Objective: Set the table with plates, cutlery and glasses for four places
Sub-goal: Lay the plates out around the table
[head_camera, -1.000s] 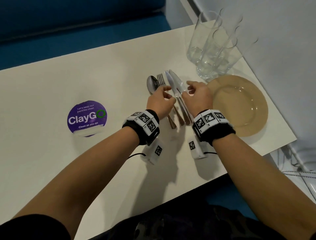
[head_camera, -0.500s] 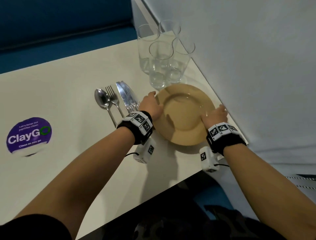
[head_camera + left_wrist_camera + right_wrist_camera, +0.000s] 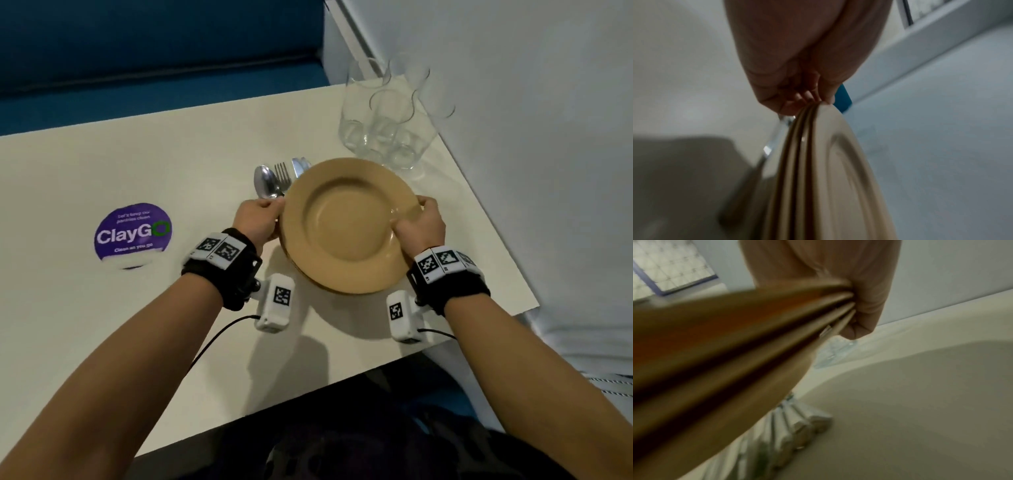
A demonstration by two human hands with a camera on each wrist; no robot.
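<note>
Plates [image 3: 346, 224], tan, glossy, wide-rimmed and stacked, gripped at opposite rims by left hand [image 3: 258, 221] and right hand [image 3: 423, 228].

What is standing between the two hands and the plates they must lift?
Nothing visible. The left hand and the right hand already grip opposite rims of the plates.

Blue bench [image 3: 154, 51], pale wall [image 3: 531, 102]
</note>
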